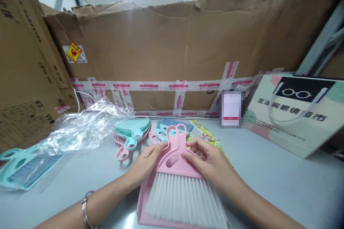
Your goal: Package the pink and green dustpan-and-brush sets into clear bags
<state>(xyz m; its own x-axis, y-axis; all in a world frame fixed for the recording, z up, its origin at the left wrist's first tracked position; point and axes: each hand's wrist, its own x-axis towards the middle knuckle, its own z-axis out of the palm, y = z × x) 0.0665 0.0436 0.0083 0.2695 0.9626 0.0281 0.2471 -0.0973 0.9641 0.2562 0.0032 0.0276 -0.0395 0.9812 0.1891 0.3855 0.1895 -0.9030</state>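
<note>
A pink mini brush (176, 157) with white bristles lies on a pink dustpan (142, 209) in front of me on the grey table. My left hand (146, 161) grips the left edge of the brush's pink handle part. My right hand (208, 157) holds its right edge, thumb on top. Both hands press the brush against the dustpan. A silver bangle (85, 211) circles my left wrist.
Behind lie stacked teal and pink dustpans (131, 130), more brushes (168, 127), yellow-green paper cards (205, 132). A clear plastic bag (80, 127) and a packed teal set (21, 166) lie left. A printed paper bag (298, 112) leans right. Cardboard walls (174, 50) close the back.
</note>
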